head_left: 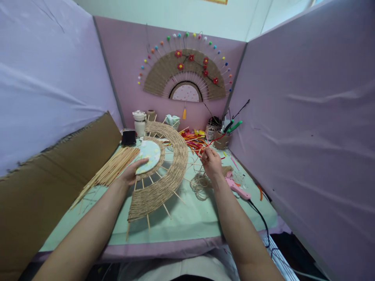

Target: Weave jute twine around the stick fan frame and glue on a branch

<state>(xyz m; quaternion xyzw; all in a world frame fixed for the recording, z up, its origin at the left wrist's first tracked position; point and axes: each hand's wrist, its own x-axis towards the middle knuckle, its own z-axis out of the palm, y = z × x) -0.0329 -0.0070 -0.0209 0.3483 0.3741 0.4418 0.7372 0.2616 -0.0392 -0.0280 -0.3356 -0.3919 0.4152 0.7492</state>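
Observation:
A half-round fan of jute twine woven over wooden sticks point(172, 168) lies on the green table top point(187, 222). Its hub is a pale patterned half-disc point(149, 156). My left hand point(131, 173) rests at the lower edge of that disc, thumb lying on it, fingers underneath. My right hand point(210, 160) is to the right of the fan, fingers pinched together on a thin strand of twine point(197, 167). A loose coil of twine point(200, 184) lies just below that hand.
A bundle of wooden sticks point(113, 169) lies left, beside a cardboard sheet point(58, 171). A pink glue gun point(236, 188) with black cord lies right. Cups of tools point(222, 138), red and yellow strips point(195, 139), a white jar point(140, 121) stand behind. A finished fan point(185, 74) hangs on the back wall.

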